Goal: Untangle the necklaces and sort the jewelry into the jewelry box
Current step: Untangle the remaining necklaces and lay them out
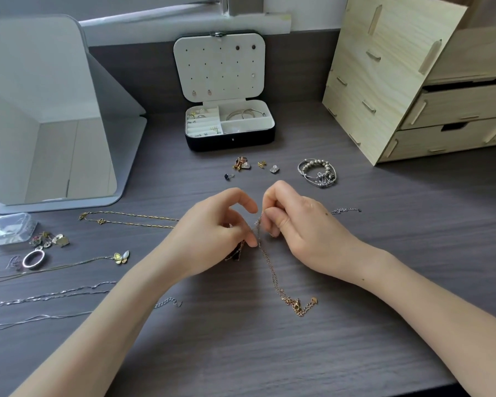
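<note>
Over the desk (pixel 269 353), two hands pinch a tangled rose-gold chain (pixel 271 275).
The open jewelry box (pixel 230 140) stands well beyond the grip. The left hand (pixel 209 236) and right hand (pixel 301 233) come nearly fingertip to fingertip, each clamped on the chain, which trails from the grip toward the person to its clasp (pixel 297 306) on the wood. Best to hold lightly, keep the tail slack, and tease loops apart sideways rather than tugging the snarl tighter.
</note>
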Available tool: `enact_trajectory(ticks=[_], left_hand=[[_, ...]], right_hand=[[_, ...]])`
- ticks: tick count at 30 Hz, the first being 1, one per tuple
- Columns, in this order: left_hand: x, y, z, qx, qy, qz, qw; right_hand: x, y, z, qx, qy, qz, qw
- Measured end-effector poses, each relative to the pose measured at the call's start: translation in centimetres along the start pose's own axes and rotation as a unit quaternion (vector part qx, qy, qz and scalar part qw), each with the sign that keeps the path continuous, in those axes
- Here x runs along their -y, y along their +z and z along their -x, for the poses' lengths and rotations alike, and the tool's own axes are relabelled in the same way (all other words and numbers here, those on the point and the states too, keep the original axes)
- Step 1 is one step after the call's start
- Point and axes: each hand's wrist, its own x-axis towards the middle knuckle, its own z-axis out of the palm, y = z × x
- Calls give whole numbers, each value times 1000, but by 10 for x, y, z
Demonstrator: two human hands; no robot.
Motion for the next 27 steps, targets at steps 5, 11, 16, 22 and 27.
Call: enact_trajectory(ticks=[5,11,16,22,27], left_hand=[[-1,0,2,-37,22,-15,999],[5,0,1,-58,54,-69,994],[8,1,0,-47,73,-92,992],[12,-2,4,-38,88,-103,990],[16,-4,3,-34,99,-94,990]], right_hand=[[-2,2,-2,-13,0,30,999],[-2,1,-4,-9,22,62,998],[0,-3,-9,-3,40,88,995],[-2,-5,-13,2,46,137,989],[-9,-3,-12,-44,-9,231,972]])
